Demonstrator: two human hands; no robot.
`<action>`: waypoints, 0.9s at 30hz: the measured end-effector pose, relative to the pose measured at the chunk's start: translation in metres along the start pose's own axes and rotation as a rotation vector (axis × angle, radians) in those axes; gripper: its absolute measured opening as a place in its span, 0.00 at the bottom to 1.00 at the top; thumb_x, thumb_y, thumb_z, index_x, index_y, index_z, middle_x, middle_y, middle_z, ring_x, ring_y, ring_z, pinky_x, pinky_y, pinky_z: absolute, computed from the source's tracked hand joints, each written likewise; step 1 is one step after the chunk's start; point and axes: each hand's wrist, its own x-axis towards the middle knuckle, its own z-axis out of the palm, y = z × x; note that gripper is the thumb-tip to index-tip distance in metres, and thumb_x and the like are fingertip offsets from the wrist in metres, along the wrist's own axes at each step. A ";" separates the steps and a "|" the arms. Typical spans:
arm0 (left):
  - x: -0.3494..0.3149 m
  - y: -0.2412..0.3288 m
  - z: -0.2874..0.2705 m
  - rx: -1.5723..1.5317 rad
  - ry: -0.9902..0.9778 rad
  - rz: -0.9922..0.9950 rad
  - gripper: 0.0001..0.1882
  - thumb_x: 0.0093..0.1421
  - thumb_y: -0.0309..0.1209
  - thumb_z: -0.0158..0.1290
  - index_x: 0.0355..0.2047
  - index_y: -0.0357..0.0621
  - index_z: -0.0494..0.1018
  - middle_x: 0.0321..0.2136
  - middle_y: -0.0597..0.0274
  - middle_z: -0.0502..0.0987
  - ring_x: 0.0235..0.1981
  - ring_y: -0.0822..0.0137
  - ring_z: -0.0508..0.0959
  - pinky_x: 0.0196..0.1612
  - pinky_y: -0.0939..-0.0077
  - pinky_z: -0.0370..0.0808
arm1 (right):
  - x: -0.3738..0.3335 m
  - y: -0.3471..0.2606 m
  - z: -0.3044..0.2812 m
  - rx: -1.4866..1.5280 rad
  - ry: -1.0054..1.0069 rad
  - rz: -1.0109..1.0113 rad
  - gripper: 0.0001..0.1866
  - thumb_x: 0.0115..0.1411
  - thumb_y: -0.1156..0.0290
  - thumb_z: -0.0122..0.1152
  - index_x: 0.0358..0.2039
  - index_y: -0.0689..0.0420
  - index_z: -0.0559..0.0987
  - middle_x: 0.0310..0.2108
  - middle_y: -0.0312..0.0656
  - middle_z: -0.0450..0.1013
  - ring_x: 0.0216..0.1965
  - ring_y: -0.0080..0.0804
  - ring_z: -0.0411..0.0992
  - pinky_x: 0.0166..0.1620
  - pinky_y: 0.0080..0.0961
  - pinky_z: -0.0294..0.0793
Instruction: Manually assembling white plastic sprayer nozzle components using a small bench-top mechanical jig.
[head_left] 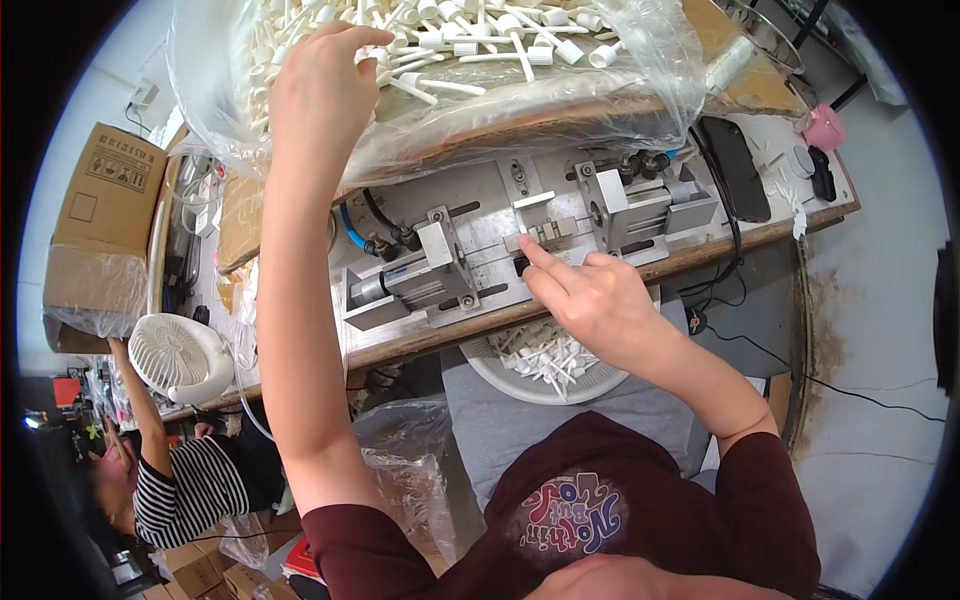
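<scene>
My left hand (325, 85) is over the left part of a heap of white plastic caps with long thin stems (520, 45). Its thumb and forefinger stand apart, with nothing visible between them; the other fingers are partly hidden. My right hand (600, 300) is at the middle of a metal bench fixture (480, 255), forefinger stretched out. That fingertip touches a small white piece in the metal holder (550, 232), while the remaining fingers bend loosely. Facing the holder from either side are a left cylinder block (405, 275) and a right cylinder block (645, 210).
Clear plastic sheeting (660, 60) surrounds the heap. Below the bench edge, a white basket (480, 370) contains more stemmed pieces. A black phone (735, 170) lies right, beside cables. At left are a white fan (180, 358), a cardboard box (105, 220) and another person in a striped top (195, 490).
</scene>
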 end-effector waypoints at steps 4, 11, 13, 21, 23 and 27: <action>0.024 -0.012 0.029 0.032 -0.119 -0.064 0.10 0.54 0.25 0.56 0.35 0.50 0.84 0.37 0.60 0.81 0.43 0.56 0.78 0.47 0.62 0.75 | 0.000 -0.001 -0.001 -0.032 -0.006 0.019 0.07 0.47 0.76 0.61 0.29 0.58 0.76 0.51 0.48 0.78 0.15 0.25 0.66 0.23 0.20 0.67; 0.042 -0.021 0.043 0.288 -0.207 0.232 0.09 0.53 0.31 0.60 0.35 0.48 0.84 0.32 0.60 0.77 0.42 0.56 0.78 0.46 0.64 0.75 | -0.005 0.001 0.005 0.011 0.035 0.018 0.11 0.47 0.75 0.62 0.33 0.58 0.79 0.51 0.46 0.78 0.15 0.26 0.65 0.22 0.20 0.67; 0.039 -0.016 0.042 0.224 -0.184 0.220 0.09 0.53 0.31 0.60 0.35 0.47 0.84 0.32 0.60 0.78 0.41 0.58 0.79 0.45 0.66 0.75 | -0.007 0.004 0.006 0.029 0.045 0.026 0.11 0.48 0.75 0.63 0.34 0.57 0.79 0.52 0.45 0.78 0.15 0.27 0.66 0.23 0.21 0.68; 0.047 -0.035 0.024 -0.509 -0.144 -0.365 0.16 0.59 0.38 0.60 0.41 0.40 0.82 0.41 0.56 0.83 0.41 0.67 0.82 0.46 0.73 0.75 | -0.013 0.008 0.002 0.334 0.056 0.004 0.13 0.50 0.67 0.69 0.35 0.55 0.78 0.55 0.42 0.74 0.34 0.32 0.77 0.36 0.28 0.75; 0.051 -0.031 0.025 -0.564 -0.137 -0.407 0.16 0.61 0.38 0.59 0.42 0.37 0.81 0.40 0.57 0.83 0.41 0.67 0.82 0.46 0.73 0.75 | -0.019 0.009 -0.011 0.357 0.010 0.018 0.16 0.48 0.63 0.72 0.35 0.56 0.78 0.54 0.44 0.73 0.39 0.34 0.77 0.39 0.30 0.76; 0.046 -0.024 0.025 -0.492 -0.073 -0.274 0.14 0.64 0.35 0.57 0.41 0.36 0.78 0.41 0.57 0.83 0.41 0.67 0.82 0.45 0.74 0.75 | -0.032 0.013 -0.023 0.374 0.207 0.083 0.17 0.50 0.63 0.73 0.37 0.57 0.79 0.45 0.44 0.77 0.38 0.35 0.79 0.37 0.29 0.77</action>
